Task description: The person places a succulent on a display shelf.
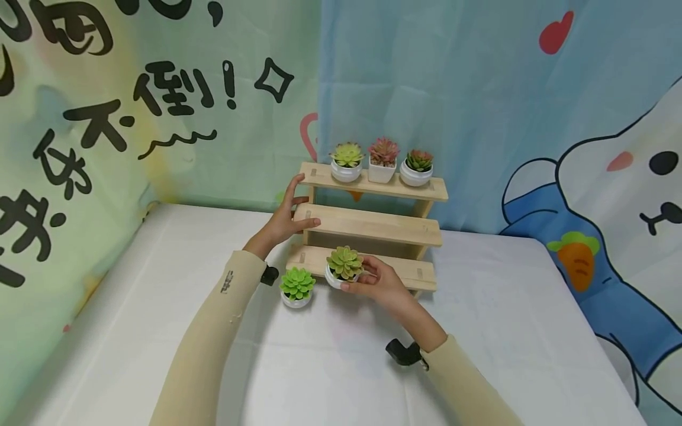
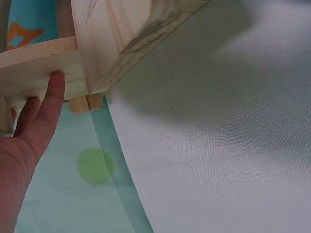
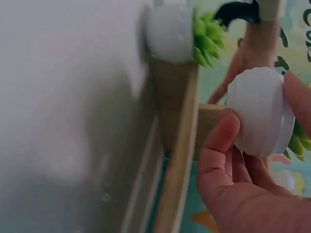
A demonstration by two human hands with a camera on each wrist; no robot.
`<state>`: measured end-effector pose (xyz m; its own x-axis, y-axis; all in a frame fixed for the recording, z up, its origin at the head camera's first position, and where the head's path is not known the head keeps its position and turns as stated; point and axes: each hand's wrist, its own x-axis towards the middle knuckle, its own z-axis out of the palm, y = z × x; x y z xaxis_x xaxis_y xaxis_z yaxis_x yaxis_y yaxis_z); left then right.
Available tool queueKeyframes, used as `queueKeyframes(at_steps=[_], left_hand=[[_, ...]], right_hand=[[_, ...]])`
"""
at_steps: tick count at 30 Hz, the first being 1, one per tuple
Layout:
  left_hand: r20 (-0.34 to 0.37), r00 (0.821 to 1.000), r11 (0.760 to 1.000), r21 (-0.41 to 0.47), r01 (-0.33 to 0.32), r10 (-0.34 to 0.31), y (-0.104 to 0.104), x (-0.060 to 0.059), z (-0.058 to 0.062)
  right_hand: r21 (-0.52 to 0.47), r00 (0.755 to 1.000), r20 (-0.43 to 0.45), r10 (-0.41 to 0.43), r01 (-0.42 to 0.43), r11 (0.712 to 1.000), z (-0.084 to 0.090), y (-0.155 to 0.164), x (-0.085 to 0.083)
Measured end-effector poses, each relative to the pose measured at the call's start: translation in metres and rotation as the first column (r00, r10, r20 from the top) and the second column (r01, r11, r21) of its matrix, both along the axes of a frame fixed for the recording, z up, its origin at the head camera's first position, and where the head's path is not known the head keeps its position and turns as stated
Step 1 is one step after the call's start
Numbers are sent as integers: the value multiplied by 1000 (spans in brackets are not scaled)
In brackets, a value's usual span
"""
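A three-step wooden shelf (image 1: 373, 223) stands at the back of the white table (image 1: 160, 307). My left hand (image 1: 288, 213) rests with straight fingers against the shelf's left end at the middle step (image 2: 39, 73). My right hand (image 1: 373, 283) grips a small white pot with a yellow-green succulent (image 1: 344, 266), held just above the lowest step; its white pot (image 3: 257, 111) shows between thumb and fingers in the right wrist view. A bright green succulent in a white pot (image 1: 296, 287) sits on the table left of it. Three potted succulents (image 1: 382, 160) stand on the top step.
Printed fabric backdrops (image 1: 479, 89) hang behind and to the sides of the table. The table's right edge (image 1: 586, 307) lies to the right of the shelf. The middle step holds no pots.
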<state>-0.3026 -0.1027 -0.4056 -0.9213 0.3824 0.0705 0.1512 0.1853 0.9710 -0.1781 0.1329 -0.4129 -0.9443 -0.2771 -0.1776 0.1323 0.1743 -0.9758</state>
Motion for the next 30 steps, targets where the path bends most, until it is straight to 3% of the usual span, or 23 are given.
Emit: queueKeyframes(at_steps=[10,15,20,30], left_hand=[[-1,1000,1000,-7,-4,4,0,1,0],[5,1000,1000,-11,-6,6,0,0,-1],[4,1000,1000,-9,-11,11,1,-1,-1],[-10,1000,1000,-10,-1,1,1,-1,0]], right_hand=[[70,998,-47,-49,52,996,27,7,-28],[28,998,-40,-56,57,998,40,6,-38],[-9,997,-45,-59,59,998,47,1,-50],[27,996,-13,-83,83,996,52,-13,-77]])
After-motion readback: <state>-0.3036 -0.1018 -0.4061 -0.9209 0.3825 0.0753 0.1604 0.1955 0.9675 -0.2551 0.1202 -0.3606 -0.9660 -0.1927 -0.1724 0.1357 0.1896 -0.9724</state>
